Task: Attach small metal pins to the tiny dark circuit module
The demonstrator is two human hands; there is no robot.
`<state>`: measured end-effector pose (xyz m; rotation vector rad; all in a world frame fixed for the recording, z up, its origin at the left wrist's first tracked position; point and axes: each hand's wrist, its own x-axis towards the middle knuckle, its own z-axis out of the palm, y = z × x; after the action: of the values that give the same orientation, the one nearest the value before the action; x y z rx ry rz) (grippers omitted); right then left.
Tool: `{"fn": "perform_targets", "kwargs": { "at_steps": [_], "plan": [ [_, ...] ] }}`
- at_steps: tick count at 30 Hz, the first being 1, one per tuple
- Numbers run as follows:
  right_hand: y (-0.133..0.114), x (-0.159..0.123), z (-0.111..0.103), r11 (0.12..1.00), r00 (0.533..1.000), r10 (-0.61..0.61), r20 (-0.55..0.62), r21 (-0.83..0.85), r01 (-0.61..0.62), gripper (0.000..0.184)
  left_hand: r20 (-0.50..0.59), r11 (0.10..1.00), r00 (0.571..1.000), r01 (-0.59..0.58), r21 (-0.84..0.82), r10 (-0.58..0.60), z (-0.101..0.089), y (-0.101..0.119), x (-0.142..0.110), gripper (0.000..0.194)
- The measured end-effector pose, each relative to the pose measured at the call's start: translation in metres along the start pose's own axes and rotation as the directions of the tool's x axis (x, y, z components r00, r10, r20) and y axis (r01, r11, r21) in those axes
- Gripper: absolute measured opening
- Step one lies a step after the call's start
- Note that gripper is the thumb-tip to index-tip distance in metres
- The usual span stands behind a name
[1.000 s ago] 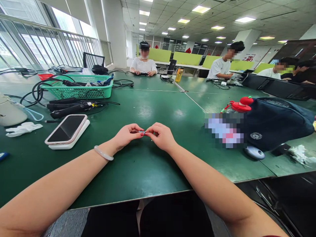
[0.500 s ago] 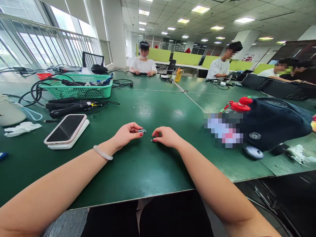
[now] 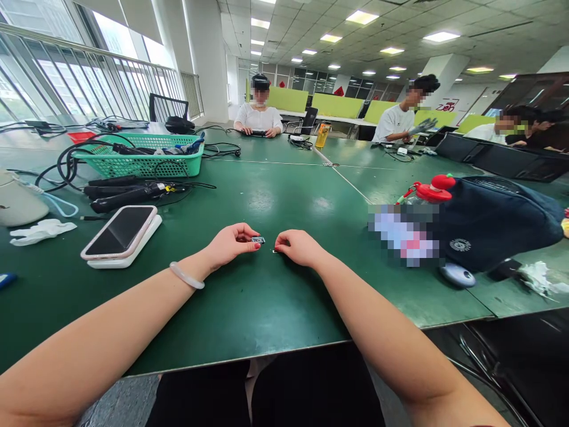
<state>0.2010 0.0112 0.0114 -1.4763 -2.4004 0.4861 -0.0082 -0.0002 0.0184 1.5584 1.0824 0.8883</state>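
Note:
Between the thumb and fingertips of my left hand point(image 3: 227, 245) is a small rectangular piece with a dark and white pattern point(image 3: 258, 240); its far end sticks out toward the right. A little to the right, my right hand point(image 3: 300, 247) is closed in a pinch at a tiny pale piece point(image 3: 274, 251), too small to name. A short gap separates the two hands, both just above the green table point(image 3: 249, 308). The pale bangle point(image 3: 185, 276) circles my left wrist.
To the left lie a phone point(image 3: 120, 233) on a white box, a crumpled white glove point(image 3: 42, 232), black cable gear point(image 3: 127, 194) and a green basket point(image 3: 146, 157). On the right are a dark blue bag point(image 3: 502, 213) and a mouse point(image 3: 459, 275). Several people sit farther off.
My hands have moved apart from where their fingertips met. The patterned piece stays in my left hand; the tiny pale piece shows at my right fingertips.

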Motion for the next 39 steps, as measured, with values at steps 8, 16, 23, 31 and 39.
{"fn": "perform_targets", "kwargs": {
  "at_steps": [8,16,23,31,39],
  "plan": [
    [-0.011,-0.007,-0.003,1.0,1.0,-0.007,0.01,-0.03,0.007,0.013,0.014,1.0,1.0,0.013,0.005,-0.013,-0.001,-0.002,0.001,0.034],
    [-0.005,-0.007,-0.009,0.997,0.996,-0.067,0.055,-0.034,0.069,0.017,0.057,0.999,0.998,0.025,0.042,-0.027,-0.003,-0.007,0.003,0.037],
    [-0.002,-0.005,-0.006,0.996,1.0,0.019,0.007,-0.085,-0.018,0.01,0.088,0.996,0.995,0.049,0.075,-0.055,-0.002,-0.008,0.003,0.038],
    [0.001,-0.004,-0.005,0.986,0.999,0.038,-0.03,-0.161,-0.042,0.011,0.092,0.996,0.995,0.039,0.075,-0.046,-0.001,-0.008,0.003,0.037],
    [-0.001,-0.003,-0.002,0.973,0.998,0.04,-0.054,-0.227,-0.051,0.007,0.084,0.993,0.995,0.047,0.104,-0.055,0.0,-0.008,0.003,0.034]
  ]
}}
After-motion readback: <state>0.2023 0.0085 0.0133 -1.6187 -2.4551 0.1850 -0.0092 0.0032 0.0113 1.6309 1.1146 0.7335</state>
